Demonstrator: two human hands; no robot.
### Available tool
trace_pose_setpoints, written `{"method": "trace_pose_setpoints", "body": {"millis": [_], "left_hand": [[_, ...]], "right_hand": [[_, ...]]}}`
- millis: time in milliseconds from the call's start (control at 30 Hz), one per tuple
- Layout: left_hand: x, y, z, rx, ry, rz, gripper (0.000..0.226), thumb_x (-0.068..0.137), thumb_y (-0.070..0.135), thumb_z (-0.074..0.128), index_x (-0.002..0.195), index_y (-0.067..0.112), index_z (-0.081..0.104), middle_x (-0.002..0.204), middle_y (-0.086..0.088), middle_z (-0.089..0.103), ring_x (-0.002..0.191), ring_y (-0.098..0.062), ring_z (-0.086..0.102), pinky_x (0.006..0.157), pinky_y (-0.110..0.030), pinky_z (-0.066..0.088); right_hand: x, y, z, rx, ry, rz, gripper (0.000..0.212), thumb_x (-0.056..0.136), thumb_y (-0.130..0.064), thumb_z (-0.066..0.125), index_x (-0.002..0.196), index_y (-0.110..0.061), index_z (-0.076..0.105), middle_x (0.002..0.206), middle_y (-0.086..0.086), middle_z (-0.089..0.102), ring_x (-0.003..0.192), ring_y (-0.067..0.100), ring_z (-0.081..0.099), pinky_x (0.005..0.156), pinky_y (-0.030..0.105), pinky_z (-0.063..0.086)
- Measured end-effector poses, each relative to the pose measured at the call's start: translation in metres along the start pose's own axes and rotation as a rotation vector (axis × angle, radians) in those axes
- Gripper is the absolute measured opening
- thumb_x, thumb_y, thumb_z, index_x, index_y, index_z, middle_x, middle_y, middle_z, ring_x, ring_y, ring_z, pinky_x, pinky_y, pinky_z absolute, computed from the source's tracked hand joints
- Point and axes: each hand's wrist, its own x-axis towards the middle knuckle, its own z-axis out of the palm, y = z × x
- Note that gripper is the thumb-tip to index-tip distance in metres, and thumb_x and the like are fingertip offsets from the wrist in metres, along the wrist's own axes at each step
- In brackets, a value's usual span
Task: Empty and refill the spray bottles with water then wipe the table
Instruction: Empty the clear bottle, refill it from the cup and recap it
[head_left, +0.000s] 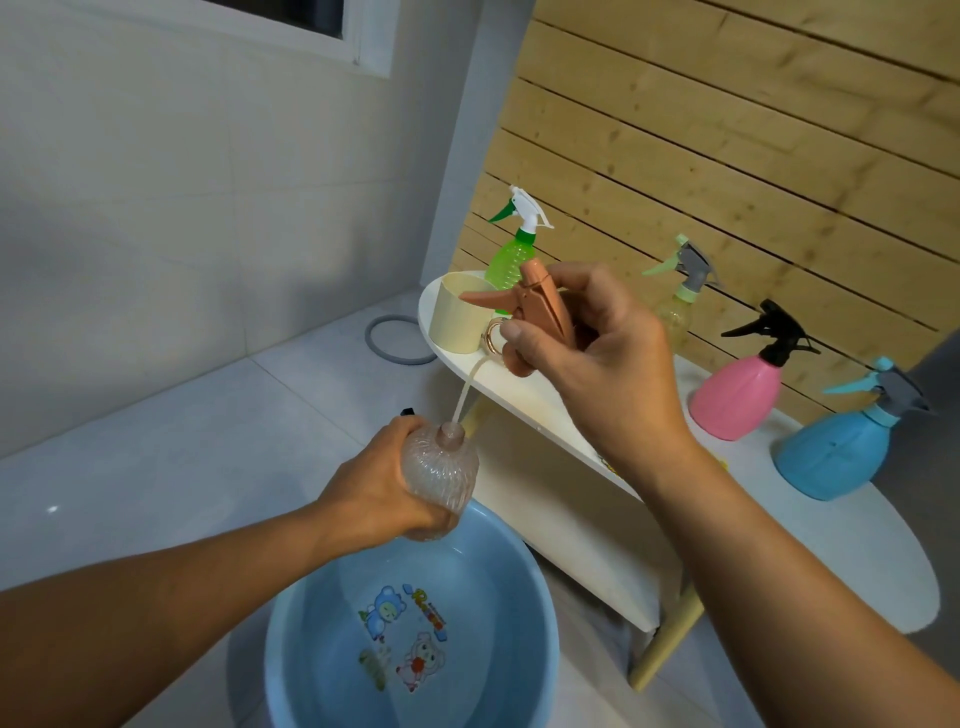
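Note:
My left hand (382, 491) grips a clear pinkish ribbed spray bottle (441, 470) upright above a blue basin (540, 613). My right hand (597, 358) holds the bottle's brown trigger sprayer head (530, 312), lifted off the neck. Its thin dip tube (467, 384) still reaches down into the bottle mouth. On the white table (810, 545) stand a green bottle (511, 254), a clear yellowish bottle (678, 306), a pink bottle (740, 395) and a blue bottle (841, 447).
A cream cup (460, 314) sits on the table's far end beside the green bottle. The basin holds water and has cartoon prints on its bottom. A grey ring (397, 340) lies on the tiled floor. A wooden slat wall (753, 114) runs behind the table.

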Motion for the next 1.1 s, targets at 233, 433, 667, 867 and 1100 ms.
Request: {"method": "trace_pose_setpoints", "body": {"millis": [233,433,667,867,1100], "left_hand": [[0.001,-0.001,0.000,-0.003,0.013,0.005,0.105,0.042,0.052,0.094,0.132,0.052,0.039,0.126,0.019,0.057,0.115,-0.016,0.062,0.095,-0.046,0.060],[0.002,0.005,0.002,-0.028,0.029,0.036,0.099,0.042,0.047,0.094,0.126,0.057,0.041,0.123,0.020,0.058,0.113,-0.014,0.064,0.089,-0.048,0.062],[-0.001,0.014,0.006,-0.073,0.010,0.080,0.102,0.048,0.044,0.096,0.133,0.059,0.041,0.126,0.019,0.062,0.116,-0.013,0.065,0.088,-0.045,0.063],[-0.001,0.020,0.001,-0.031,-0.015,0.166,0.107,0.048,0.033,0.091,0.141,0.057,0.044,0.119,0.017,0.064,0.102,-0.017,0.071,0.073,-0.049,0.066],[-0.005,0.017,0.000,-0.074,-0.067,0.075,0.107,0.048,0.036,0.095,0.140,0.052,0.041,0.127,0.019,0.059,0.112,-0.013,0.066,0.081,-0.046,0.065]], "right_hand": [[-0.002,0.002,-0.001,0.045,-0.220,-0.035,0.032,0.085,-0.019,0.082,0.113,-0.024,0.068,0.097,-0.001,0.075,0.077,0.017,0.075,0.069,0.022,0.057],[-0.004,0.016,0.007,-0.006,-0.353,0.102,0.030,0.086,-0.018,0.081,0.112,-0.023,0.068,0.084,0.003,0.075,0.072,0.019,0.074,0.075,0.032,0.058],[-0.011,0.045,0.015,-0.652,-0.352,0.140,0.037,0.079,-0.067,0.067,0.093,-0.033,0.059,0.077,-0.013,0.065,0.073,0.007,0.060,0.065,0.033,0.049],[-0.005,0.045,0.017,-0.511,-0.512,0.222,0.032,0.080,-0.048,0.081,0.077,-0.024,0.060,0.066,-0.011,0.060,0.062,0.006,0.051,0.059,0.028,0.041],[0.006,0.036,0.014,-0.492,-0.726,0.260,0.020,0.079,-0.029,0.087,0.090,-0.018,0.074,0.081,0.000,0.071,0.073,0.010,0.059,0.073,0.035,0.050]]}}
